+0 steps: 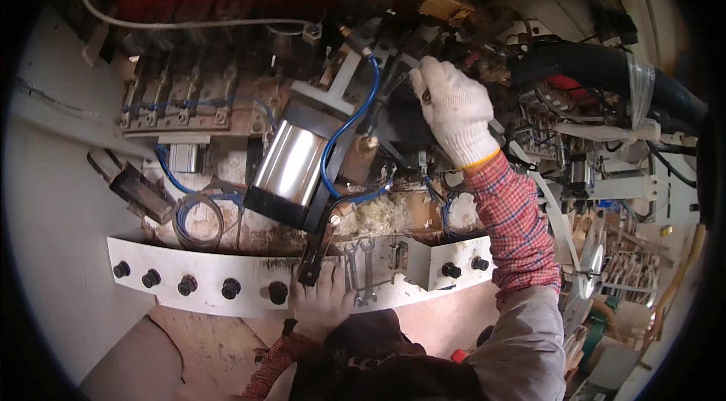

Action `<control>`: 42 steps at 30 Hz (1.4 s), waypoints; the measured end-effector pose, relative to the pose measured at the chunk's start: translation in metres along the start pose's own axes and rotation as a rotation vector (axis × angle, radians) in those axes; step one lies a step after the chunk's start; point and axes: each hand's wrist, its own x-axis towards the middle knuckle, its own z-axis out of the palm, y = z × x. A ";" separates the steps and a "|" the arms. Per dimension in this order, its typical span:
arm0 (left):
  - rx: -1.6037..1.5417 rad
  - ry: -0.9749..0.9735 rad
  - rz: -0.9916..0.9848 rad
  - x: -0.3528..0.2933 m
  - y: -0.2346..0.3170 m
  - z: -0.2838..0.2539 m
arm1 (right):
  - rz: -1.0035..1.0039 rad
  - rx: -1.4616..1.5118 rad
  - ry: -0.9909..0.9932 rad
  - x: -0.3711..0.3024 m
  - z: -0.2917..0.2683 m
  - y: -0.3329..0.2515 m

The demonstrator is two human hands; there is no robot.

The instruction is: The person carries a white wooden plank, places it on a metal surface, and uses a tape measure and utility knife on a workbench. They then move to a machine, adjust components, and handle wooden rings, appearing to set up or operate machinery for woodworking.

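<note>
The right hand [457,114], in a white knitted glove with a yellow cuff, is curled into a fist, and a small dark piece [426,95] shows at its thumb side (too little of it is visible to say what it is). Machine parts crowd around that fist. The left hand [325,301] lies at the white panel [209,271], nearer the body, its fingers pointing away and just beside a dark bar [311,261]; whether they grip it, I cannot tell. Two wrenches [368,269] sit just to the right of this hand, and a row of black knobs [231,288] runs off to its left. Beyond it stands a shiny metal cylinder [291,159], tilted, with a blue hose [327,163] curving between it and the right hand. Pale shavings [382,216] lie past the wrenches.
</note>
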 end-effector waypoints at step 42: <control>-0.162 0.051 -0.041 -0.001 -0.004 0.007 | 0.654 0.778 -0.368 0.059 -0.013 0.030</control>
